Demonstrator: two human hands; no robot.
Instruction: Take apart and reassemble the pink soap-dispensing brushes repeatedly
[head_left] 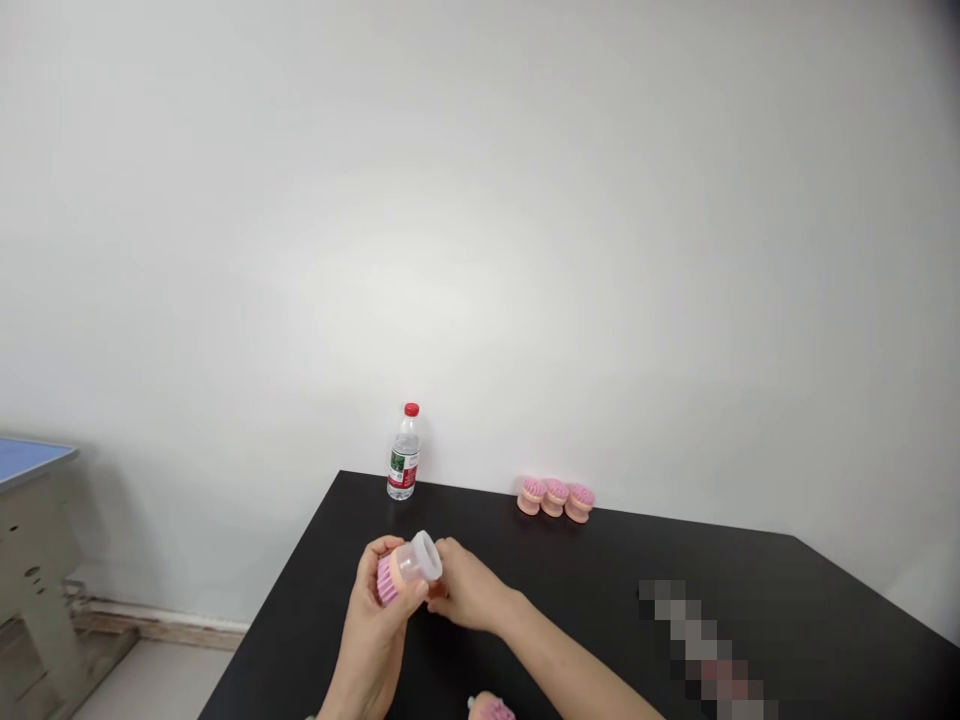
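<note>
My left hand point(375, 610) is closed round a scrub brush point(401, 572). The brush is tilted, its pink bristles toward the palm and its see-through body with a whitish round end pointing up and right. Close beside that end, my right hand point(472, 590) has its fingers curled round a peach-coloured piece point(436, 591), mostly hidden, so its kind cannot be made out. Another brush point(493, 706) with pink bristles lies at the bottom edge of the view, partly cut off.
Three pink brushes point(555, 497) stand in a row at the back of the black table point(600, 590), by the wall. A water bottle point(403, 460) with a red cap stands at the back left. A blue-topped desk point(34, 460) is at far left. A pixelated strip covers the right side.
</note>
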